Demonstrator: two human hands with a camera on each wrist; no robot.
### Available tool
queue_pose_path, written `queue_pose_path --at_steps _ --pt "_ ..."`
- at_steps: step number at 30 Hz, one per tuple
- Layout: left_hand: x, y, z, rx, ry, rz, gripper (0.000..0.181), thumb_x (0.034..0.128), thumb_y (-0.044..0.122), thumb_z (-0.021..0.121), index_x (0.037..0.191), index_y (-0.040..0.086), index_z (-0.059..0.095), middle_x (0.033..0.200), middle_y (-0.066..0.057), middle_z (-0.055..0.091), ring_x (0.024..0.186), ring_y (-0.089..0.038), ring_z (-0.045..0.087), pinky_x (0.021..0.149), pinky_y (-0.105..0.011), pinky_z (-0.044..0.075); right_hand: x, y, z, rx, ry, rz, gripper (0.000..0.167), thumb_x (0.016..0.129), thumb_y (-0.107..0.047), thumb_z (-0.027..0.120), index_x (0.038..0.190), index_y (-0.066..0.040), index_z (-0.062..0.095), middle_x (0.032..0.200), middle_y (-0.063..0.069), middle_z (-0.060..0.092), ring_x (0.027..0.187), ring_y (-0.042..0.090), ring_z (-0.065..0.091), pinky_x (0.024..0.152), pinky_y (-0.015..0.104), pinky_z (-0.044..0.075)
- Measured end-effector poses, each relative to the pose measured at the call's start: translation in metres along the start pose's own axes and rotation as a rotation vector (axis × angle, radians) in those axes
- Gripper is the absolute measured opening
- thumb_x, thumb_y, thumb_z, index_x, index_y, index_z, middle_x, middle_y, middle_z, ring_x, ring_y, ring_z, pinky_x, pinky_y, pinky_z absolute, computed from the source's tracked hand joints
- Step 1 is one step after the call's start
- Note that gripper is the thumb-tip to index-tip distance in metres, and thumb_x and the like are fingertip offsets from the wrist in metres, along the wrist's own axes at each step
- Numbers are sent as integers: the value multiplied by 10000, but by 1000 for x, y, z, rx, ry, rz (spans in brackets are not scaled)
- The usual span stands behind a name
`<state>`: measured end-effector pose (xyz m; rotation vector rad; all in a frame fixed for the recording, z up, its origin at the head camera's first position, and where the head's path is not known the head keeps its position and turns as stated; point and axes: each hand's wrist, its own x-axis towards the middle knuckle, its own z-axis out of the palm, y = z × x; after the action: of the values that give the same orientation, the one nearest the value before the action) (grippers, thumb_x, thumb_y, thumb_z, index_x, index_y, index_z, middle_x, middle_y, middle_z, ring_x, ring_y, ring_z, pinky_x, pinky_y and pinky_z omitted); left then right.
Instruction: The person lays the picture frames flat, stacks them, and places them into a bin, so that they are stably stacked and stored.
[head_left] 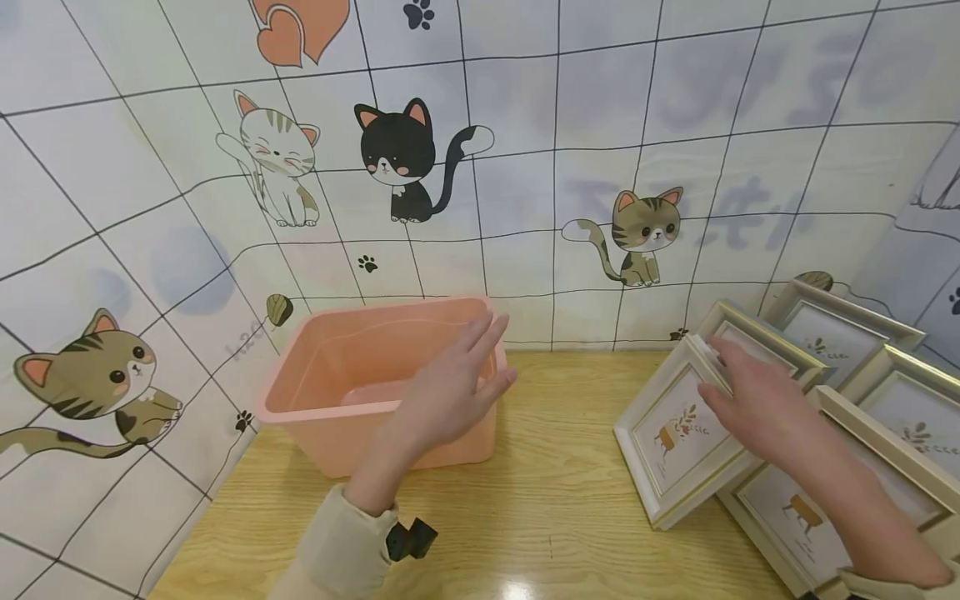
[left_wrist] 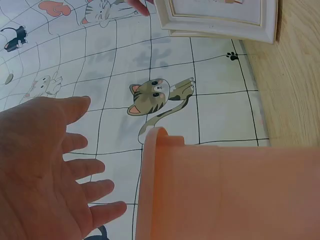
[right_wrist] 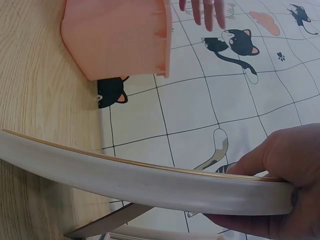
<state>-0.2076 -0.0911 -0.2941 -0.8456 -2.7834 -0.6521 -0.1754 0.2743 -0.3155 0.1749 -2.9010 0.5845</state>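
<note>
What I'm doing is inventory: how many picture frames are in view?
5 visible: the held frame in the right hand; the middle frame behind it; the back frame, farthest; the front frame, crossed by the forearm; the side frame between those two. More may be hidden.

In the head view, the left forearm (head_left: 367,492) entered from seven o'clock, the left hand (head_left: 450,396) pointing straight fingers toward one, thumb apart. The right forearm (head_left: 851,496) entered from four, the right hand (head_left: 753,392) pointing between ten and eleven, thumb and fingers gripping.
</note>
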Motion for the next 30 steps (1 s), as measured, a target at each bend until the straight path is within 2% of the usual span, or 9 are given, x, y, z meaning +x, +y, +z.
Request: queue_pose_path --at_steps 7,12,15,18,19,21,25,28,30 --pt "-3 6 5 -176 15 68 719 1060 362 577 1657 242 195 1692 42 185 1519 -210 247 1175 -483 302 -3 4 0 -31 8 0 580 939 -41 656 1414 174 402 1226 440 544 1025 586 575 756 632 497" --pt "-3 7 11 -288 26 120 717 1054 294 604 1652 245 212 1673 77 234 1513 -170 254 1187 -436 281 -7 9 1 -15 42 -51 504 921 8 651 1367 141 457 1147 412 597 856 470 623 630 514 497" --pt "-3 8 14 -353 19 153 714 1049 252 617 1649 235 230 1667 65 254 1482 -197 333 1156 -418 342 -10 11 2 16 40 -65 501 937 6 643 1388 134 467 1273 424 544 964 531 613 687 557 505" --pt "-3 9 18 -396 9 181 703 1051 226 612 1646 222 239 1668 40 256 1473 -200 351 1117 -382 398 -13 12 3 57 22 -63 518 961 -12 639 1424 131 457 1358 434 480 1103 613 549 766 634 505" --pt "-3 10 19 -406 8 191 697 1052 216 609 1646 217 243 1668 31 258 1476 -193 344 1108 -365 408 -14 12 3 68 19 -66 525 965 -19 643 1429 137 454 1362 436 476 1138 631 520 792 662 494" --pt "-2 10 21 -421 2 206 690 1055 200 601 1645 210 244 1669 23 256 1493 -164 302 1106 -342 407 -15 12 3 97 24 -79 522 964 -21 657 1431 119 469 1285 414 548 1093 616 557 769 654 506" --pt "-1 12 26 -444 -21 221 685 1058 176 589 1645 199 237 1672 32 243 1505 -125 257 1110 -322 396 -18 12 5 169 26 -107 511 963 -26 676 1430 85 499 1124 308 661 925 458 671 670 475 549" --pt "0 13 30 -453 -50 219 684 1062 182 582 1647 194 228 1677 49 221 1506 -121 251 1116 -325 390 -21 12 8 237 14 -122 506 975 -38 673 1444 51 506 1118 271 683 874 345 706 605 333 531" --pt "0 14 33 -452 -67 218 681 1064 199 578 1647 196 225 1678 53 213 1507 -119 246 1119 -324 386 -22 11 11 286 2 -128 506 987 -54 666 1461 22 506 1134 277 679 858 309 714 578 304 533"
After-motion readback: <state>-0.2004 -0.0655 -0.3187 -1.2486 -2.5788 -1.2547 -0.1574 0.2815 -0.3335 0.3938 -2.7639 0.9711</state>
